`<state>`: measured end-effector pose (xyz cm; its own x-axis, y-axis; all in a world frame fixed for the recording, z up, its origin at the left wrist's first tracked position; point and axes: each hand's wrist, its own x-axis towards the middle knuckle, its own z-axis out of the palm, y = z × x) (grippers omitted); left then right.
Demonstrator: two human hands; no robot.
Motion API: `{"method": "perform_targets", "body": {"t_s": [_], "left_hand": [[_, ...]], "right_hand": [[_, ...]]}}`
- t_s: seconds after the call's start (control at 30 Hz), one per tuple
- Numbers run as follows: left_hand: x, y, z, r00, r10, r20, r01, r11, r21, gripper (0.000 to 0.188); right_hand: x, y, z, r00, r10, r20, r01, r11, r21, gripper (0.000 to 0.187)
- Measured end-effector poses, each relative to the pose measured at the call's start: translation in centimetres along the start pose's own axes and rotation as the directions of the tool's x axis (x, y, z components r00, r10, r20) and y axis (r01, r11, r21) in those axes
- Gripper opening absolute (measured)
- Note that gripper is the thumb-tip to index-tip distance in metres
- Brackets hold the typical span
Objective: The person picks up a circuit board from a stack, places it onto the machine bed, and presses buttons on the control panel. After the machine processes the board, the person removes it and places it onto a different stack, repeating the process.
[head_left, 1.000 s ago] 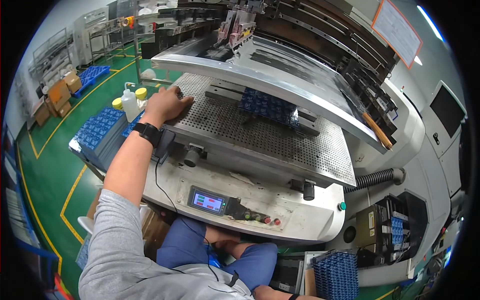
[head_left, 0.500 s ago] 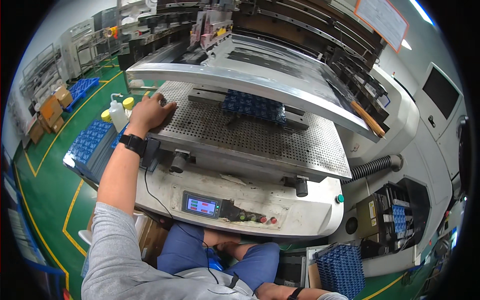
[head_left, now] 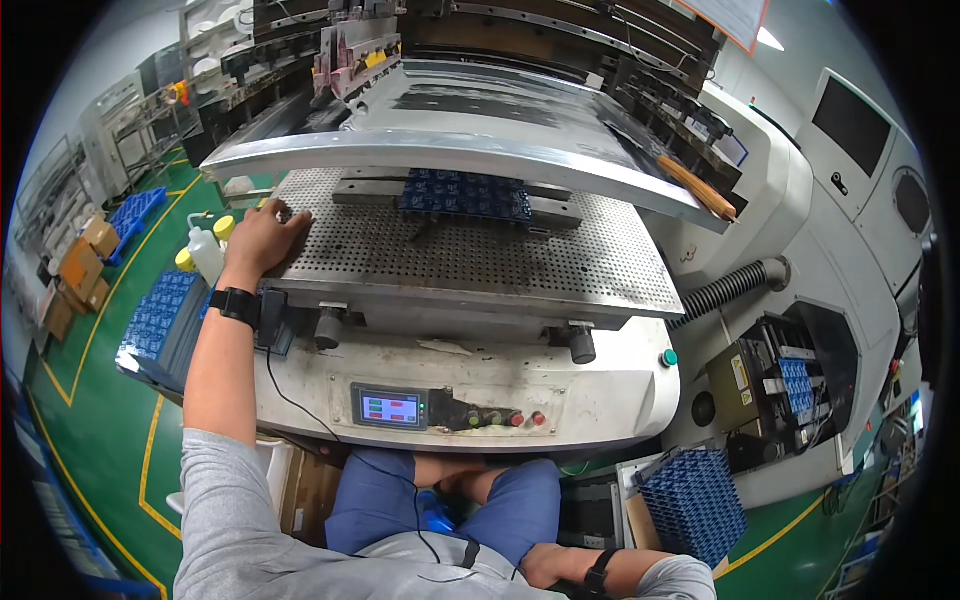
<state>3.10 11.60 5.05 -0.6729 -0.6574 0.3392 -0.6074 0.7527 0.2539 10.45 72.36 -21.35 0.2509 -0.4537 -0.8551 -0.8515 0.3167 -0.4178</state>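
Observation:
My left hand [head_left: 264,240] rests on the left edge of a perforated metal table [head_left: 460,262], its fingers apart and nothing in them. A blue patterned panel [head_left: 465,194] lies farther in on the table, against metal bars. Above it a silver-framed printing screen [head_left: 440,152] is tilted, with dark smears on its mesh. My right hand [head_left: 543,565] lies by my right thigh at the lower edge; its fingers are hidden.
Beside my left wrist stand a white squeeze bottle [head_left: 206,255] and a stack of blue panels [head_left: 163,315]. A wooden-handled tool [head_left: 697,188] lies on the frame's right side. Below the table are a small touchscreen [head_left: 390,407] and several buttons. More blue panels [head_left: 692,505] stand at lower right.
The view has shifted, so the machine appears farther left and slightly higher. My left hand keeps its place on the table edge; more of my right forearm shows.

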Motion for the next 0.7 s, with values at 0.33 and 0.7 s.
{"method": "perform_targets", "body": {"t_s": [0.33,0.7], "left_hand": [[0.1,0.0,0.0,1.000,0.008,-0.013,-0.008,1.000,0.006,0.069],[0.3,-0.3,0.2,1.000,0.011,-0.023,-0.010,1.000,0.017,0.070]], "right_hand": [[1.0,0.3,1.2,0.996,0.048,-0.072,-0.044,0.998,0.047,0.035],[1.0,0.0,0.8,0.999,0.033,-0.037,-0.032,0.999,0.028,0.038]]}}
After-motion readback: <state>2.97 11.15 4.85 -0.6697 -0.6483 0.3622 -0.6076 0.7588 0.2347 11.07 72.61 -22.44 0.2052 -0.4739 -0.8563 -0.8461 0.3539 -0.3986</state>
